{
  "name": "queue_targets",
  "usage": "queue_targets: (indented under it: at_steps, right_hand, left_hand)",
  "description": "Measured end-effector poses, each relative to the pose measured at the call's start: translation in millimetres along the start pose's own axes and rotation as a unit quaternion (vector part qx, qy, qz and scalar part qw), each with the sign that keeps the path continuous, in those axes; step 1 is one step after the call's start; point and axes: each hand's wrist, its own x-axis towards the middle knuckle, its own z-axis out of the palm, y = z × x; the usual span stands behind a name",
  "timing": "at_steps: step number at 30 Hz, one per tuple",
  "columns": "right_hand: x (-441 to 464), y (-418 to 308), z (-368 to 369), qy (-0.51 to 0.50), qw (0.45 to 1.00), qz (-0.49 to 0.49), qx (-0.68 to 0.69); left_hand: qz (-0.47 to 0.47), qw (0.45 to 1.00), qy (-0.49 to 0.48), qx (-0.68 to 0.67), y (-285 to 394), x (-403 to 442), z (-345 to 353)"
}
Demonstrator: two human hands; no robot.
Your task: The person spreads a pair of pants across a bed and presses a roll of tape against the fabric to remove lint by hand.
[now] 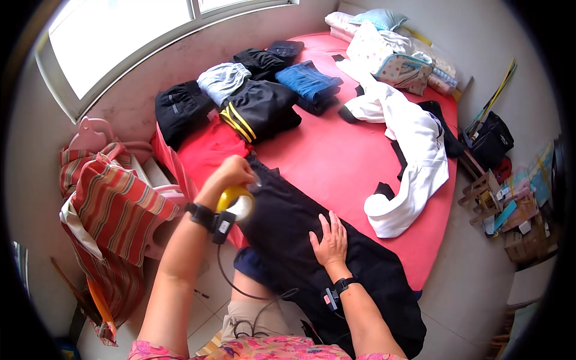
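Note:
Black trousers [318,240] lie stretched over the near edge of the bed and hang down in front of me. My left hand [235,173] is raised above their waist end, fingers curled closed. A yellow-and-white roll, seemingly of tape [238,204], sits against the underside of that hand and wrist. Something small and shiny shows at the fingertips; the exact grip on the roll is hidden. My right hand [330,242] rests flat on the trouser cloth, fingers spread, holding nothing.
The bed's pink sheet [318,153] carries folded dark clothes [258,102], blue jeans [309,82], a white garment [414,156] and bedding [393,51]. A striped cloth [117,204] drapes a pink chair at left. Bags and boxes [516,210] crowd the right wall. Cables run from my wristbands.

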Motion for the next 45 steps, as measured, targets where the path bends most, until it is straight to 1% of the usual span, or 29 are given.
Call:
queue_targets:
  at_steps: [1,2,3,4,5,7,8,9,11,12,13,15,16,17,19,21,23,25,27,28,29,31,33,35,36,37,39,41,45]
  right_hand:
    - [1,1,0,0.001,1.0,0.001,0.0]
    - [2,1,0,0.002,1.0,0.002,-0.002]
    - [1,1,0,0.001,1.0,0.001,-0.001]
    - [0,1,0,0.001,1.0,0.001,-0.001]
    - [1,1,0,0.002,1.0,0.002,-0.003]
    - [1,0,0,0.005,1.0,0.001,-0.005]
    - [1,1,1,0.008,1.0,-0.002,-0.008]
    - [1,1,2,0.008,1.0,0.001,-0.011]
    - [1,1,-1,0.002,1.0,0.002,-0.007]
    - [1,1,0,0.002,1.0,0.003,-0.007]
    - [1,1,0,0.003,1.0,0.005,-0.007]
    - [1,2,1,0.008,1.0,-0.001,0.003]
    - [1,1,0,0.014,1.0,-0.001,0.006]
    - [0,1,-1,0.012,1.0,0.003,0.009]
    - [1,1,-1,0.015,1.0,-0.001,-0.001]
    - [1,1,0,0.015,1.0,0.0,-0.001]
    - [1,2,0,0.013,1.0,0.0,0.0]
    - [2,2,0,0.012,1.0,0.001,0.0]
    - [1,2,1,0.01,1.0,0.0,0.0]
    - [1,2,2,0.011,1.0,-0.001,0.004]
    - [1,3,2,0.012,1.0,0.0,0.008]
    - [-1,3,1,0.01,1.0,0.007,0.011]
    - [2,2,1,0.014,1.0,0.002,0.016]
    - [2,3,1,0.018,1.0,-0.002,0.015]
    - [2,3,0,0.017,1.0,-0.002,0.017]
    - [1,2,-1,0.016,1.0,0.002,0.016]
    - [1,2,1,0.016,1.0,0.004,0.012]
    - [1,3,3,0.019,1.0,0.002,0.009]
    - [1,3,0,0.016,1.0,0.001,0.001]
  left_hand:
    - [0.03,0.998,-0.007,0.055,10,7,14]
    - [0.062,0.997,-0.024,0.051,14,15,32]
    - [0.082,0.99,-0.01,0.112,29,18,49]
    - [0.086,0.99,-0.002,0.108,32,28,67]
    - [0.018,0.992,0.024,0.123,13,55,100]
    - [0.008,0.97,0.147,0.193,29,47,124]
    - [0.004,0.968,0.117,0.22,38,47,122]
    - [0.008,0.969,0.115,0.219,42,51,122]
    - [-0.004,0.965,0.05,0.259,44,61,123]
    - [0.013,0.958,0.059,0.281,37,65,126]
    - [-0.025,0.972,0.046,0.228,26,74,123]
    - [0.102,0.928,-0.069,0.353,-1,87,102]
    - [0.038,0.975,-0.051,0.211,5,67,78]
    - [-0.031,0.997,-0.032,0.062,14,42,53]
    - [-0.042,0.997,-0.061,-0.017,10,31,27]
    - [-0.038,0.997,-0.059,-0.016,26,19,27]
    - [0.034,0.992,-0.096,0.074,48,11,46]
    - [0.074,0.987,-0.122,0.078,59,14,82]
    - [0.021,0.97,0.004,0.241,41,34,135]
    - [0.007,0.972,0.059,0.226,43,34,148]
    - [0.009,0.972,0.06,0.226,42,41,150]
    - [-0.018,0.964,-0.004,0.264,56,37,139]
    - [-0.017,0.971,-0.052,0.234,45,38,130]
    - [0.109,0.918,-0.182,0.336,13,56,111]
    - [0.037,0.967,-0.154,0.2,23,26,84]
    - [-0.04,0.99,-0.121,0.058,34,-8,56]
    - [-0.036,0.993,-0.106,-0.025,-9,-22,29]
    - [-0.059,0.992,-0.086,-0.066,-31,-49,2]
    - [-0.074,0.991,-0.031,-0.11,-61,-84,0]
